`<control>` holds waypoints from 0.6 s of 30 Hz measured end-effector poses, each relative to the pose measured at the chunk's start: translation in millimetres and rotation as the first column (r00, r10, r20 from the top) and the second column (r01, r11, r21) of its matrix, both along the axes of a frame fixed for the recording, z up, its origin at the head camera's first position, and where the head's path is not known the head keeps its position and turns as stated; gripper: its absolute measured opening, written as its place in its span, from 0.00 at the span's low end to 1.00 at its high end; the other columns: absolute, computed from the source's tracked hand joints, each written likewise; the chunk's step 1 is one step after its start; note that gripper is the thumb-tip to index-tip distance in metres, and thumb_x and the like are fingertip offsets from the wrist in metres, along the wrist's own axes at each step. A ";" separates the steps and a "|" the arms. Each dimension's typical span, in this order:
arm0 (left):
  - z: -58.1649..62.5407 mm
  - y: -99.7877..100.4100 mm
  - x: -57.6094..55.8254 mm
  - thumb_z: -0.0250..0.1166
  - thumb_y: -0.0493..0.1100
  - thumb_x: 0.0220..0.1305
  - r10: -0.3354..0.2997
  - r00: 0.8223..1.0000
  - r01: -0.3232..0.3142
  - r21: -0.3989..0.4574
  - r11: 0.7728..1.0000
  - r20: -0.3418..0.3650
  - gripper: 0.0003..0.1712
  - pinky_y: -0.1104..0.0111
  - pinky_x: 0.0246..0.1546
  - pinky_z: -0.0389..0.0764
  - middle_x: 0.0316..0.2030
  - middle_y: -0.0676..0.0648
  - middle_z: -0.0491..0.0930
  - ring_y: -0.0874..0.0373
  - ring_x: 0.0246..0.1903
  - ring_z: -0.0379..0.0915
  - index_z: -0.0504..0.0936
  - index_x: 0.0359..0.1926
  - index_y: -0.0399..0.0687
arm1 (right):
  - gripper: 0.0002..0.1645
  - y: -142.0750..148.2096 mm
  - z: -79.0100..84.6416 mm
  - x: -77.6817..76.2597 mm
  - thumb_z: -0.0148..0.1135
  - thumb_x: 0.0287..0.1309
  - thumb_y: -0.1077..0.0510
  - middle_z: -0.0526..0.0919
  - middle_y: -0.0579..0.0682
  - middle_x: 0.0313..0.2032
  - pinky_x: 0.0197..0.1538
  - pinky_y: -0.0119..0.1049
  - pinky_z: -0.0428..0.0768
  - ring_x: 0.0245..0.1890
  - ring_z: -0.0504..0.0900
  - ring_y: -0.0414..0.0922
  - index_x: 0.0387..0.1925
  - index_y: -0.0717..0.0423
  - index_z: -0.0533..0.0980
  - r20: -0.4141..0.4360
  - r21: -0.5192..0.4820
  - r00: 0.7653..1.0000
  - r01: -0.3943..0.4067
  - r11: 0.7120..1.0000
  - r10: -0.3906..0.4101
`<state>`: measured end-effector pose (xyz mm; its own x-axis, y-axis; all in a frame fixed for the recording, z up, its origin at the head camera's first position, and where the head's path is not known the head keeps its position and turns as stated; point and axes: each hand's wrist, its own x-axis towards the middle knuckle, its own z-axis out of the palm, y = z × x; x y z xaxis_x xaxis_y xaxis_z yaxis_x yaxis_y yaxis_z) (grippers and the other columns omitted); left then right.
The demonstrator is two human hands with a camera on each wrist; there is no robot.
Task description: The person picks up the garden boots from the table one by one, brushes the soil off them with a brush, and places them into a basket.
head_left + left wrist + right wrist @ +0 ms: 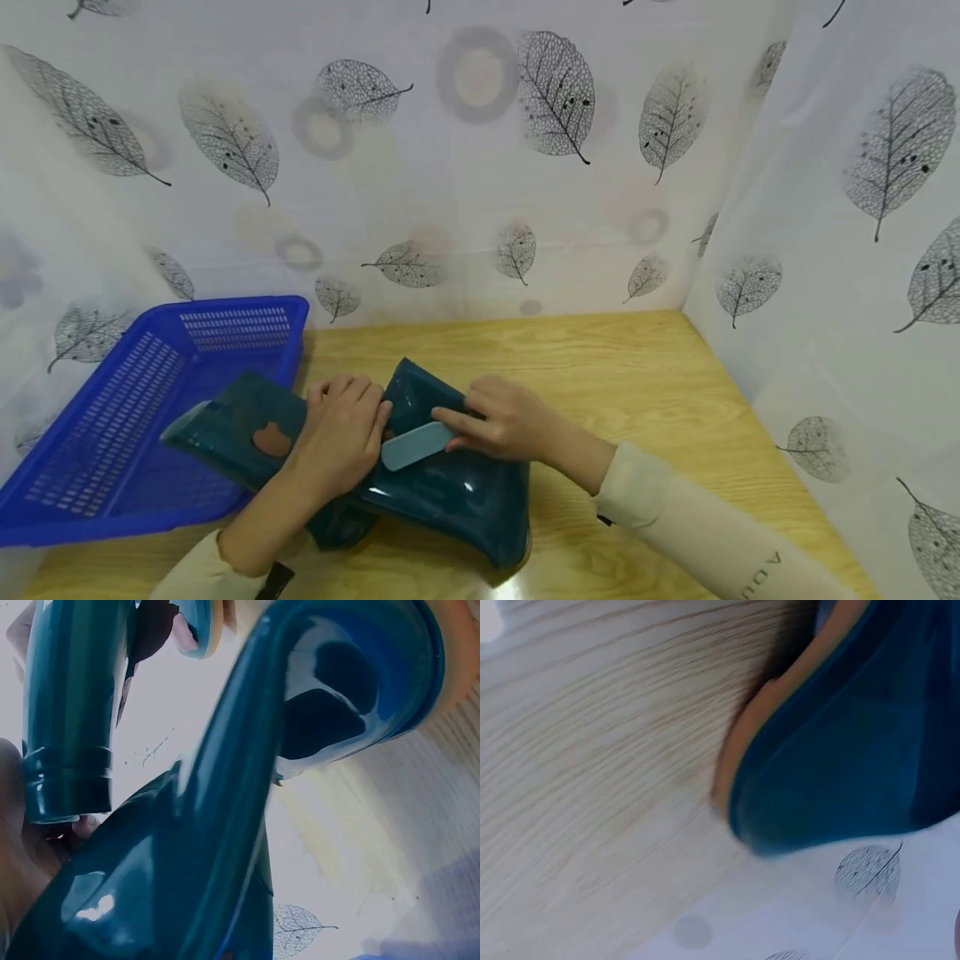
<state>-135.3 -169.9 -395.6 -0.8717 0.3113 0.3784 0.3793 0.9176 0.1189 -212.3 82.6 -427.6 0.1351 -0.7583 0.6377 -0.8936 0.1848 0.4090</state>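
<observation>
You've got the pale bar (412, 447) pinched in your right hand (504, 419); it points left along its length over the boots (465, 492), tip just beside your left hand (337, 433), which grips them; all well off the desk's (600, 367) right edge.

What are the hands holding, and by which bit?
The right hand pinches a flat light-blue piece by its right end. The left hand seems to grip a dark green boot; exactly where is hard to tell.
</observation>
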 end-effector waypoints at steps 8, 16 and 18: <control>-0.5 1.4 -1.4 0.54 0.44 0.73 0.023 1.000 -0.023 0.000 1.000 -0.002 0.12 0.46 0.50 0.63 0.37 0.43 0.79 0.45 0.46 0.69 0.80 0.37 0.43 | 0.26 45.1 -6.1 -10.2 0.59 0.68 0.42 0.73 0.47 0.24 0.26 0.33 0.68 0.21 0.67 0.40 0.55 0.56 0.81 0.067 -0.036 0.997 0.044 0.998 -0.042; -2.3 1.2 -3.1 0.52 0.46 0.74 0.034 0.999 -0.034 0.003 0.999 0.009 0.15 0.45 0.53 0.63 0.39 0.41 0.81 0.43 0.49 0.70 0.80 0.39 0.41 | 0.25 40.5 -3.4 -4.7 0.58 0.69 0.43 0.71 0.46 0.23 0.25 0.32 0.66 0.19 0.64 0.40 0.54 0.57 0.82 0.057 -0.081 0.998 -0.028 0.996 0.033; -3.5 1.4 -3.0 0.53 0.46 0.74 0.030 1.000 -0.031 0.003 1.000 0.006 0.15 0.45 0.52 0.63 0.39 0.41 0.80 0.43 0.48 0.69 0.80 0.38 0.42 | 0.25 34.8 -2.7 -1.5 0.59 0.68 0.43 0.73 0.46 0.24 0.26 0.31 0.67 0.20 0.66 0.40 0.53 0.57 0.82 0.068 -0.081 0.997 -0.034 0.996 0.040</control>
